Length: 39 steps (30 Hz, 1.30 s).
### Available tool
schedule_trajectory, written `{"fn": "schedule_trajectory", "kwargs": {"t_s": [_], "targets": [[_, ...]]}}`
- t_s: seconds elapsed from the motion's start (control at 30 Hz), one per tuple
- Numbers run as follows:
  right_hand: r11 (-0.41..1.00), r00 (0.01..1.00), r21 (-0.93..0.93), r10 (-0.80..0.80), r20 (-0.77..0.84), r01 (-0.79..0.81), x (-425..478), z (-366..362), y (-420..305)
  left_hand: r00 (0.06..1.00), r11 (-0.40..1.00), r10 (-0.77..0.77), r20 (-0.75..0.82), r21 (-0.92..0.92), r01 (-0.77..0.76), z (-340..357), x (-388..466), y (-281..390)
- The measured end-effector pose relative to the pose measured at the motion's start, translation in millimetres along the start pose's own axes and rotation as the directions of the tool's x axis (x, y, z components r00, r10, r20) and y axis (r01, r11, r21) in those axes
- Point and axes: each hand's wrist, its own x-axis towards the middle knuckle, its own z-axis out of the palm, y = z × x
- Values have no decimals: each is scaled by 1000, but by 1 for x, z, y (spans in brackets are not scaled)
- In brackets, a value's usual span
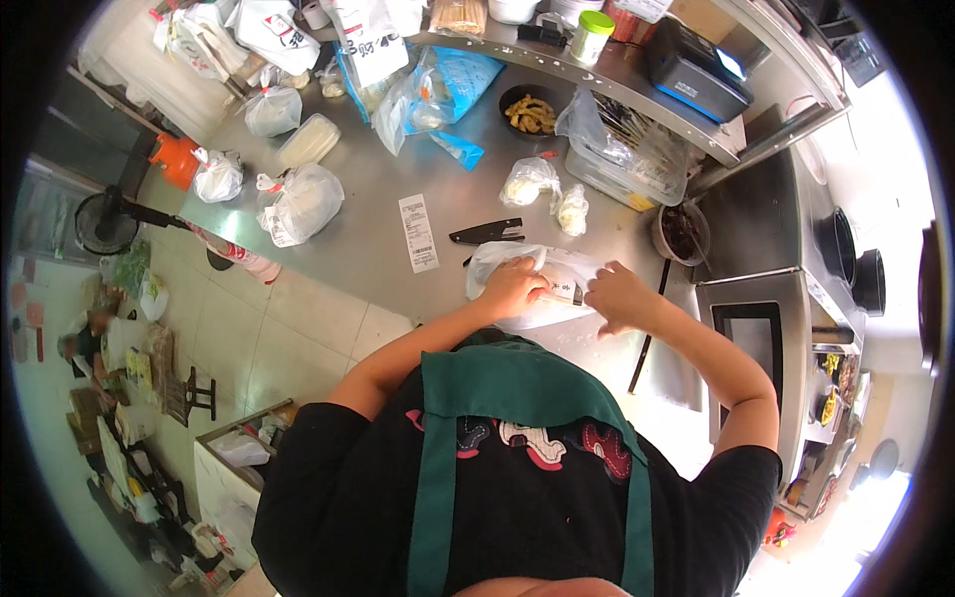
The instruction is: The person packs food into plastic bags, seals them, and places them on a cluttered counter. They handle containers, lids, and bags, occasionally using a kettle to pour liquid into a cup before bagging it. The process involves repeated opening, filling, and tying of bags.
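A white plastic bag (489, 257) lies at the counter's near edge, right before my apron. Inside it sits a packed item (565, 283) with a printed front, partly covered by the plastic. My left hand (515, 287) grips the bag on its left side, the thumb lying over the packed item's edge. On the right side, my right hand (623, 298) pinches the plastic between bent fingers. Just beyond the bag is a black knife (485, 233). A printed paper receipt (418, 233) lies flat to the left of it.
Tied white bags (302, 205) and a lidded plastic container (310, 140) stand at the left. Small bags (530, 181), a bowl of fried food (530, 112) and a tub of skewers (627, 168) lie beyond. An overhead shelf (597, 71) spans the back; an oven (753, 351) stands right.
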Motion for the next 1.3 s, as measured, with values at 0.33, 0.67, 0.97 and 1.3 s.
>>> {"fn": "schedule_trajectory", "kwargs": {"t_s": [0.33, 0.67, 0.97, 1.3], "targets": [[772, 457, 628, 526, -717, 98, 64, -17, -60, 960, 688, -275, 57, -686, 238, -113, -14, 37], [-336, 691, 793, 709, -142, 508, 76, -9, -85, 984, 986, -96, 147, -125, 115, -139, 0, 66], [45, 804, 945, 539, 251, -325, 65, 60, 1, 914, 913, -218, 343, -258, 315, -94, -40, -23], [-931, 811, -134, 218, 543, 341, 82, 87, -24, 962, 911, 252, 103, 309, -272, -83, -65, -34]]}}
